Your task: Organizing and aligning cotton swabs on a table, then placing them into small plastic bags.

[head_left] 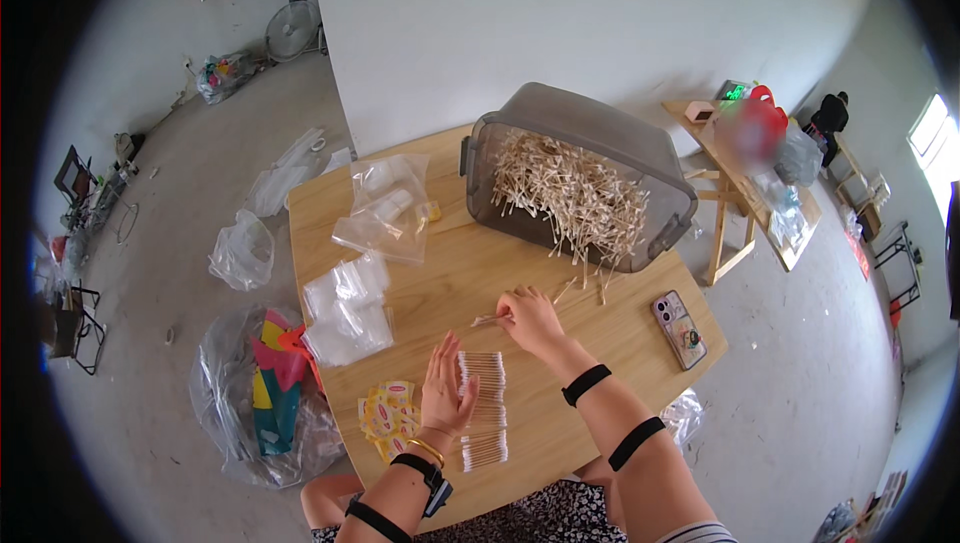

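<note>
On the wooden table (560, 383) lies a neat row of cotton swabs (485, 408), set side by side in a column. Along its left edge rests my left hand (447, 393), fingers stretched out and thumb apart, holding nothing. Just above the row, my right hand (530, 321) pinches a few cotton swabs whose tips (482, 321) stick out to the left; their number is partly hidden by my fingers. Beyond it, a tipped grey plastic bin (570, 103) holds a big loose heap of cotton swabs (570, 193), some spilling over its lip onto the table.
Yellow printed paper slips (388, 415) lie left of my left hand. Clear plastic bags (348, 308) are stacked behind them, with a larger clear bag (385, 208) farther back. A phone (679, 330) lies at the right edge. Bags (245, 403) crowd the floor at left.
</note>
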{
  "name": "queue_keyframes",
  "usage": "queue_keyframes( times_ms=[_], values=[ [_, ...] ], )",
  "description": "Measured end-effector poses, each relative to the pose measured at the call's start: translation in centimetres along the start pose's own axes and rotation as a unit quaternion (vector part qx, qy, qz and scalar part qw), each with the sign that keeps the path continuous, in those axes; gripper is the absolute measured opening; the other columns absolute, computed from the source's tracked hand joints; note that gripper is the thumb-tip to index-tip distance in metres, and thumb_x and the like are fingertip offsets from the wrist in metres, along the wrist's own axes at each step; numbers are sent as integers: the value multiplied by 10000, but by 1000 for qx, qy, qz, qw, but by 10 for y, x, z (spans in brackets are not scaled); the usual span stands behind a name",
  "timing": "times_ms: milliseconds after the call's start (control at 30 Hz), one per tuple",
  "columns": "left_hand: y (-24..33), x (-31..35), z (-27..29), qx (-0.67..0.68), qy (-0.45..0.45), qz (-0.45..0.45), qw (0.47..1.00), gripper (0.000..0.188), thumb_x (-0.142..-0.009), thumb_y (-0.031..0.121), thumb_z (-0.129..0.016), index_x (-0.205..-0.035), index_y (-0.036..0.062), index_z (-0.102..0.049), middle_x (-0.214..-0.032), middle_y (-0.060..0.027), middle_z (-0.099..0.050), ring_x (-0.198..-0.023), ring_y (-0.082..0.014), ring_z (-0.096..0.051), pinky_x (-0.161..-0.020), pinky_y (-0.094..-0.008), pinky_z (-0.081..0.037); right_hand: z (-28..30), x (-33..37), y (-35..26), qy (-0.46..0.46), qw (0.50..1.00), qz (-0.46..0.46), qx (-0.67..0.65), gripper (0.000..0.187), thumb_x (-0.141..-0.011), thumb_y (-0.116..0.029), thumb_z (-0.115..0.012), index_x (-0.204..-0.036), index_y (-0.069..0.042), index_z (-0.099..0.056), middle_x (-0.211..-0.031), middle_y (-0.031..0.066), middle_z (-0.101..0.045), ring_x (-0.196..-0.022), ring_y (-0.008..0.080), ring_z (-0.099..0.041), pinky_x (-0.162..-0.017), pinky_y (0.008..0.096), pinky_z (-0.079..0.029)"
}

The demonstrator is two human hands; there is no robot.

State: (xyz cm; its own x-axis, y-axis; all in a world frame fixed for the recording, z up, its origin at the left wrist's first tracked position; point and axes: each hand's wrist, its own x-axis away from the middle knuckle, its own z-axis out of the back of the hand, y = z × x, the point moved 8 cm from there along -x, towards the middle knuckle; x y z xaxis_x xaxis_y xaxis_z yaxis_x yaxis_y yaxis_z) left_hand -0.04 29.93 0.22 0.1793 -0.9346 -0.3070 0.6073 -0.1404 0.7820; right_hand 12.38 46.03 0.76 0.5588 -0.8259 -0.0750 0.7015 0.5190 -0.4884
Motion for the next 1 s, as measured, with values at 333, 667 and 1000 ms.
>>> queue_keyframes(
  times_ms=[333, 667, 1000],
  values=[
    [7, -3, 1, -19, -5, -8, 1000, 593, -950, 280, -578, -1441, -5, -409, -1523, -240, -417, -1390, -450, -410, -1182, -476, -331, -10, 13, -6, -5, 998, -5, -60, 130, -814, -151, -744, -921, -101, -690, -950, 83, -652, -1004, 305, -594, -891, 433, -471],
    [7, -3, 1, -29, -9, -9, 999, 602, -951, 287, -569, -1447, -9, -396, -1515, -250, -416, -1383, -449, -414, -1192, -494, -310, -11, 28, -24, 18, 997, 59, -46, 204, -777, -97, -737, -966, -148, -679, -1065, 97, -593, -1077, 344, -540, -910, 458, -466],
    [6, -3, 0, -34, -8, -8, 999, 599, -961, 325, -550, -1434, -14, -411, -1507, -257, -422, -1385, -453, -412, -1184, -493, -315, -13, 30, -33, 35, 995, 62, -63, 152, -779, -104, -746, -914, -146, -690, -1039, 76, -595, -1056, 331, -546, -914, 451, -465]
  ],
)
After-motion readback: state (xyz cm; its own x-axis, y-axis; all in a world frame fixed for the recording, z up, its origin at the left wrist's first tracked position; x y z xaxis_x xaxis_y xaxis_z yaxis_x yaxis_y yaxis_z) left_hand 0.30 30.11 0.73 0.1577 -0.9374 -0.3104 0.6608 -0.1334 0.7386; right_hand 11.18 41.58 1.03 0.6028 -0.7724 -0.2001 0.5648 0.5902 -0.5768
